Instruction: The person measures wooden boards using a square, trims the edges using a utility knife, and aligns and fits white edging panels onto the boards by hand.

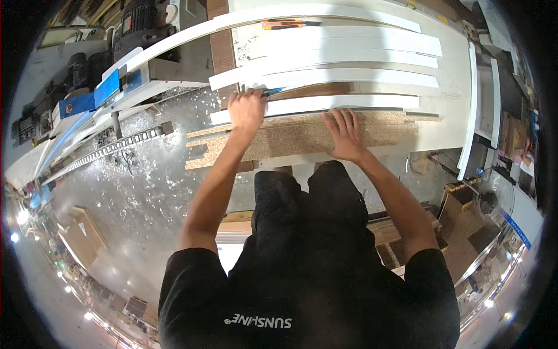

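My left hand (249, 110) is closed near the left end of a white strip (302, 106). A slim blue tool (272, 91) sticks out of its fingers to the right; its exact kind is too small to make out. My right hand (345, 135) lies flat with fingers stretched out. Its fingertips reach the near edge of that white strip, and its palm is over the stack of particleboard strips (279, 138). A brown strip (319, 90) shows just beyond the white one. Farther off, several more white strips (360, 75) lie side by side on the pale worktable (444, 104).
An orange and black utility knife (285, 24) lies among the far strips. On the left stand a machine with a blue panel (107, 87) and a slatted metal track (110, 152) over a floor (157, 180) littered with white scraps. Boards and a wooden box (465, 200) are at right.
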{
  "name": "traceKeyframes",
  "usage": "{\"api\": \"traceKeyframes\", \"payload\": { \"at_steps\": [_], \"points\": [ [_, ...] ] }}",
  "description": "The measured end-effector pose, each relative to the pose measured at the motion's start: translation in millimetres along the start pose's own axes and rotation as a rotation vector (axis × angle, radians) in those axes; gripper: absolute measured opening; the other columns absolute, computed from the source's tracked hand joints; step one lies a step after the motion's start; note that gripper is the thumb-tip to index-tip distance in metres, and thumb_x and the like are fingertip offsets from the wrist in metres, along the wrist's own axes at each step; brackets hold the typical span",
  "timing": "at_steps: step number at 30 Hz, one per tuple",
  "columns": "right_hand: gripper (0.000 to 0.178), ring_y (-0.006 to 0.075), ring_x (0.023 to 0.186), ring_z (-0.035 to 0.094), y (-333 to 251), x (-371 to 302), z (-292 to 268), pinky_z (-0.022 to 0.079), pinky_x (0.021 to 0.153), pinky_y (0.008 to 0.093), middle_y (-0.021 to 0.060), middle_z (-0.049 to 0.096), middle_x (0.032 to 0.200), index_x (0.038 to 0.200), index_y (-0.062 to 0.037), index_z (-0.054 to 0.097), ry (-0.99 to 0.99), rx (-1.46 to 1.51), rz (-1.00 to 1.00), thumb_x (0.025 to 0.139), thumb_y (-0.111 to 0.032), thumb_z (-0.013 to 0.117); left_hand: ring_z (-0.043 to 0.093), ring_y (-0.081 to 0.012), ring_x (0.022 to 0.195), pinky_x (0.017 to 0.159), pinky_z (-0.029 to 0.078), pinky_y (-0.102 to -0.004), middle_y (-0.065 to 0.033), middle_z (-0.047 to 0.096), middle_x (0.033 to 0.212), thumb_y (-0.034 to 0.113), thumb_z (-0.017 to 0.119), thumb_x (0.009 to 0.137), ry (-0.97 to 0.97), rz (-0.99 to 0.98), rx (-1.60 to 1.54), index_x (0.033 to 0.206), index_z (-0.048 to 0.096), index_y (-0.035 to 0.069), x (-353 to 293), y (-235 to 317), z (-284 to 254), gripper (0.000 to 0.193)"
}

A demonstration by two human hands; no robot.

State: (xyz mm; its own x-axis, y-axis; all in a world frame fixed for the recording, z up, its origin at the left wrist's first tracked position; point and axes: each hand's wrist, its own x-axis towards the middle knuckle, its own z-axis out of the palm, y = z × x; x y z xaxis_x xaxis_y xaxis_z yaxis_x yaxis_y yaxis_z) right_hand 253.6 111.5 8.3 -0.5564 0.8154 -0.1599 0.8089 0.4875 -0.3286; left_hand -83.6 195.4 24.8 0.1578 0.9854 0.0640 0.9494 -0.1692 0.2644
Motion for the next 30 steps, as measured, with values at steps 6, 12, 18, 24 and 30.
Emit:
{"api": "traceKeyframes", "payload": {
  "at_steps": [6, 12, 18, 24, 30],
  "points": [
    [0.138, 0.0422, 0.154, 0.037, -3.1, -0.6, -5.0, 0.019, 0.134, 0.0643, 0.0207, 0.041, 0.162, 0.175, -0.015, 0.022, -0.052, -0.031, -0.017, 0.064, -0.04, 0.098, 0.081, -0.0347, 0.08, 0.071, 0.065, -0.0485, -0.0146, 0.081, 0.087, 0.034, 0.072, 0.102, -0.369, 0.089, 0.014, 0.103, 0.084, 0.015, 35.4, 79.9, 38.3, 0.022],
    [0.135, 0.0409, 0.153, 0.04, -4.3, -6.5, 1.3, 0.021, 0.135, 0.0616, 0.0194, 0.043, 0.162, 0.176, -0.0181, 0.021, -0.027, -0.029, -0.021, 0.066, -0.04, 0.096, 0.081, -0.0339, 0.088, 0.072, 0.065, -0.047, -0.0117, 0.08, 0.108, 0.042, 0.071, 0.103, -0.37, 0.211, 0.036, 0.12, 0.077, 0.014, 56.8, 115.1, 50.2, 0.033],
    [0.125, 0.0399, 0.154, 0.043, -0.8, -10.1, -6.4, 0.025, 0.133, 0.0617, 0.021, 0.044, 0.166, 0.176, -0.0195, 0.025, -0.09, -0.015, -0.03, 0.073, -0.039, 0.093, 0.081, -0.0333, 0.088, 0.072, 0.065, -0.0466, -0.0102, 0.08, 0.106, 0.048, 0.071, 0.102, -0.36, 0.2, 0.053, 0.122, 0.077, 0.016, 70.7, 118.2, 48.3, 0.038],
    [0.114, 0.0398, 0.151, 0.047, 6.8, -21.1, 1.6, 0.028, 0.132, 0.0611, 0.0209, 0.046, 0.166, 0.174, -0.0155, 0.03, 0.011, 0.024, -0.062, 0.078, -0.036, 0.089, 0.081, -0.0349, 0.093, 0.08, 0.065, -0.0504, -0.0151, 0.079, 0.114, 0.051, 0.073, 0.099, -0.566, 0.16, 0.127, 0.135, 0.071, 0.012, 67.0, 127.4, 48.1, 0.054],
    [0.107, 0.042, 0.149, 0.048, 1.9, -17.5, 3.4, 0.029, 0.13, 0.064, 0.0229, 0.047, 0.163, 0.172, -0.0119, 0.034, 0.049, -0.004, -0.093, 0.082, -0.033, 0.086, 0.079, -0.0371, 0.101, 0.087, 0.064, -0.0469, -0.012, 0.078, 0.123, 0.036, 0.081, 0.09, -0.403, 0.376, 0.123, 0.136, 0.071, 0.011, 72.5, 118.7, 51.3, 0.054]
  ]
}}
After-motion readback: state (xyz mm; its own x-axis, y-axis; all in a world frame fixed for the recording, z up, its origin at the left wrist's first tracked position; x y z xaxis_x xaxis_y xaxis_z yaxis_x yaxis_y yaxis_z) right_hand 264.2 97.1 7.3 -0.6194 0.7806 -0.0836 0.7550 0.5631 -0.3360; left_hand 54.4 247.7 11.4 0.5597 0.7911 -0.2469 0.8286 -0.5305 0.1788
